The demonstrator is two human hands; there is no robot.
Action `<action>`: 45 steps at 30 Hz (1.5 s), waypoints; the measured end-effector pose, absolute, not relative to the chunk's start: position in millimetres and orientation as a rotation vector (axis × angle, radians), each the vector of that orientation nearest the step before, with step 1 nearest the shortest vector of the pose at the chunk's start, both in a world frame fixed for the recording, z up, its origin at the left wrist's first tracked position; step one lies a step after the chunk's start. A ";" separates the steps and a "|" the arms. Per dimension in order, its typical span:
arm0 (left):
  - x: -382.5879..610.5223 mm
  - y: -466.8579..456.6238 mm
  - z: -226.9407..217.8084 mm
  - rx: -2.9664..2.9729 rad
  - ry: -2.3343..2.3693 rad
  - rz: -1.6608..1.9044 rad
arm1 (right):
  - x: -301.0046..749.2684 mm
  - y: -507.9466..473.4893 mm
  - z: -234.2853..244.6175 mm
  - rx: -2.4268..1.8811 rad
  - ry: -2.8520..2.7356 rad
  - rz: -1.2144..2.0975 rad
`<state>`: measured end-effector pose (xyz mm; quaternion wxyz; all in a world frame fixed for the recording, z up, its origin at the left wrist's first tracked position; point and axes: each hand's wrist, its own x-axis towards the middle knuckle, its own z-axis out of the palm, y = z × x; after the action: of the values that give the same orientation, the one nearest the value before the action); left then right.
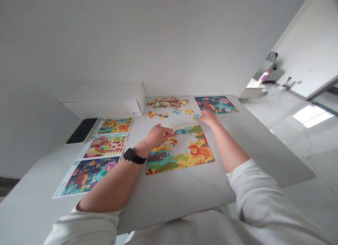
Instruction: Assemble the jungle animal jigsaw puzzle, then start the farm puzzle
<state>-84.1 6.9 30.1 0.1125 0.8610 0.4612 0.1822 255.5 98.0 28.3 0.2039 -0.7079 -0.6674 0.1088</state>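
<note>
My left hand (pixel 157 136) hangs over the top-left of a half-built animal jigsaw puzzle (pixel 179 157) — there's a gap in its middle, with a few loose pieces (pixel 173 140) lying there — and my right hand (pixel 210 118) is just beside a light blue piece (pixel 195 116) above the puzzle's top edge. Whether either hand actually grips a piece, I can't quite tell from here. A heap of jigsaw pieces (pixel 167 102) sits further up the bench (pixel 185 195), with a finished picture (pixel 216 104) beside it — printed picture sheets (pixel 91 157) lie to my left, near a white box (pixel 105 100).
</note>
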 end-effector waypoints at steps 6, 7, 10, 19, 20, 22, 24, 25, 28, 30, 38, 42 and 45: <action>-78.2 9.9 21.0 2.488 1.402 0.578 | 254.6 100.8 4.8 -1.956 -1.944 0.172; -78.2 9.6 21.2 2.486 1.412 0.586 | 254.8 102.2 3.3 -1.948 -1.928 0.175; -78.5 7.2 23.3 2.500 1.424 0.615 | 255.6 105.3 2.4 -1.930 -1.870 0.223; -79.7 -6.8 54.1 2.348 1.427 0.929 | 250.5 96.8 29.1 -1.593 -1.563 0.610; -80.9 -8.9 59.3 2.274 1.443 0.980 | 248.3 93.4 34.4 -1.511 -1.538 0.694; -83.6 -12.3 67.6 2.139 1.453 1.070 | 241.2 83.4 45.5 -1.367 -1.520 0.845; -85.8 -14.4 72.0 2.040 1.426 1.150 | 230.5 69.6 57.0 -1.249 -1.560 0.946; -86.4 -15.2 72.6 1.998 1.402 1.184 | 224.1 61.8 62.6 -1.195 -1.603 0.982; -84.7 -18.2 69.5 1.870 1.321 1.240 | 203.6 38.9 77.4 -1.072 -1.727 1.065; -81.3 -21.3 66.3 1.811 1.290 1.235 | 191.1 26.6 84.2 -1.018 -1.794 1.109; -76.0 -26.5 65.8 1.746 1.131 1.170 | 171.7 11.2 82.3 -1.002 -1.873 1.151; -76.7 -25.2 66.4 1.698 1.069 1.135 | 172.0 13.3 77.0 -1.007 -1.893 1.161; -75.8 -25.1 64.9 1.635 1.054 1.096 | 171.3 13.6 76.1 -0.998 -1.893 1.185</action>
<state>-75.8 -25.1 64.9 0.4388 0.6580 0.4243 0.4411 171.3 13.6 76.1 0.3408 -0.3837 -0.7275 0.4555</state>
